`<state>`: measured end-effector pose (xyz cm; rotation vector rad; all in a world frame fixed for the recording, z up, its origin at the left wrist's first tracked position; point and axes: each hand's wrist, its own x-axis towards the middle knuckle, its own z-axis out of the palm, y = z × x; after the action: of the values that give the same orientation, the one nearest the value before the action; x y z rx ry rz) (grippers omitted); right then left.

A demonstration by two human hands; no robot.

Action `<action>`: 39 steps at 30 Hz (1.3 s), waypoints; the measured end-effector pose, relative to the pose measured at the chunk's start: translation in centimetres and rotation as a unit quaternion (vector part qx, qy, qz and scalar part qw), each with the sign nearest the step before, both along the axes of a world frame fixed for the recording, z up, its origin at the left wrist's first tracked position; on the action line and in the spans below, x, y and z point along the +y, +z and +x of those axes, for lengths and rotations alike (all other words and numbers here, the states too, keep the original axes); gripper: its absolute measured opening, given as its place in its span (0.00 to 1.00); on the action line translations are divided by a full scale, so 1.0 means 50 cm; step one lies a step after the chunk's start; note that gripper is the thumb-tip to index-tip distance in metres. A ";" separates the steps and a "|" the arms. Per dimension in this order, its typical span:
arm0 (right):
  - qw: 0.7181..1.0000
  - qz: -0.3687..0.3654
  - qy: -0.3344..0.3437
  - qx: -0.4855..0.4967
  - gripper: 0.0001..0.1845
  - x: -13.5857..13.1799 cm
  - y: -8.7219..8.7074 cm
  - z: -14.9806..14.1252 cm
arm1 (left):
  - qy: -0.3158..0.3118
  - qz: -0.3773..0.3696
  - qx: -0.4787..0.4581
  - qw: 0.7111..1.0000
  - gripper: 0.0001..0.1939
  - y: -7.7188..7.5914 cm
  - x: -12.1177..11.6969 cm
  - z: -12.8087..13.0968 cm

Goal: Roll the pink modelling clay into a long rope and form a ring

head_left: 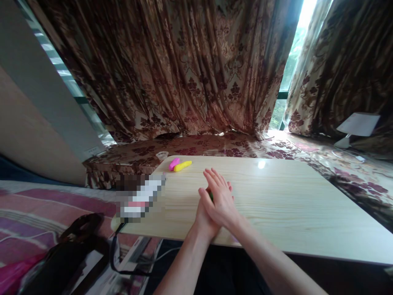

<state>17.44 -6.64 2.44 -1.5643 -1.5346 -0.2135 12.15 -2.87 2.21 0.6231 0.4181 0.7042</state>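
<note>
Over the near middle of the table, my two hands are pressed together palm to palm. My right hand [221,200] lies on top, its fingers stretched forward. Beneath it is my left hand [205,217], mostly covered, with its thumb side and a few fingertips showing. A green lump [211,196] is held between the palms; only a sliver of it shows, so its shape is hidden. Farther off, near the table's back left corner, a pink roll [174,164] and a longer yellow roll [183,166], both like modelling clay, lie touching.
The pale wooden table [276,196] stretches off to the right. A blurred-out white object [143,198] sits at its left edge, with a black strap [114,254] hanging down. A small clear cup [162,155] stands behind the table. A white lamp [357,125] is at far right.
</note>
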 end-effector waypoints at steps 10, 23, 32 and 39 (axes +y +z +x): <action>0.998 0.037 -0.057 0.015 0.17 0.071 0.016 0.108 | -0.004 -0.121 -0.070 0.990 0.11 -0.015 0.044 0.050; 0.988 -0.140 0.069 -0.020 0.16 -0.173 -0.051 0.097 | 0.062 -0.152 -0.028 0.986 0.05 0.003 0.080 -0.024; 0.992 -0.120 -0.020 -0.036 0.22 -0.107 -0.058 0.229 | 0.004 -0.027 -0.015 1.000 0.10 0.014 0.053 -0.018; 0.998 -0.050 -0.042 -0.015 0.19 -0.067 0.018 0.118 | 0.010 0.010 0.005 1.000 0.17 -0.006 0.019 0.010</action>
<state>23.32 -10.00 3.35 -1.7134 -1.5253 -0.2107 12.63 -1.94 1.92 0.6417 0.4279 0.7260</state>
